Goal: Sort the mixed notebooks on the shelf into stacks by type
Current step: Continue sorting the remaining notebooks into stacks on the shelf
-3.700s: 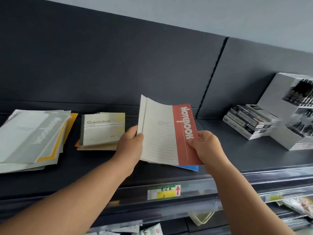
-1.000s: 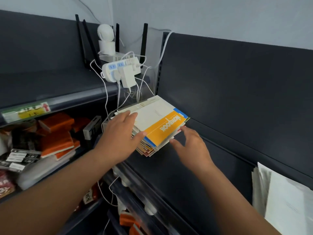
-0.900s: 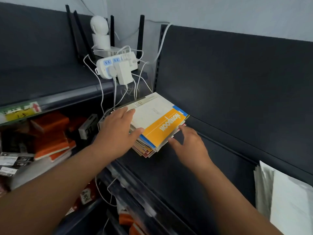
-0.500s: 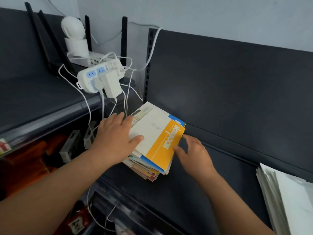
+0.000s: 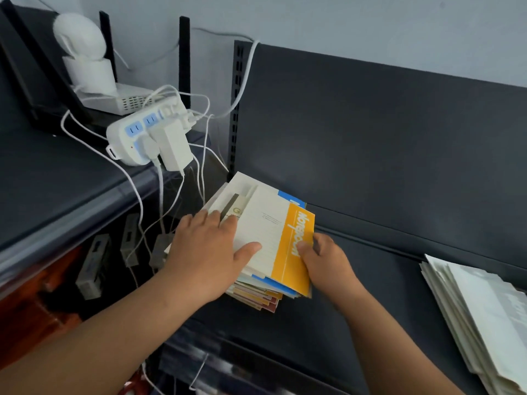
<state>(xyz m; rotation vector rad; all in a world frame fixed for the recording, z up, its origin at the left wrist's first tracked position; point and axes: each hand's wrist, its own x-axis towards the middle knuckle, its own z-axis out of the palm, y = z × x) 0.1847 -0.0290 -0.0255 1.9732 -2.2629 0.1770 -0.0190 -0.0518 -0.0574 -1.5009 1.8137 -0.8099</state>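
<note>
Left hand (image 5: 208, 252) is lying flat, fingers spread, on the notebook stack (image 5: 265, 246) at the shelf's (image 5: 370, 295) left end; right hand (image 5: 328, 260) is pinching the top notebook's orange edge.

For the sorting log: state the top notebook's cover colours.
Cream with an orange band; head view.

Right hand (image 5: 325, 262): moved from beside the stack to gripping yellow-banded notebook (image 5: 281, 240). Notebook: turned squarer atop mixed stack (image 5: 258, 296).
</note>
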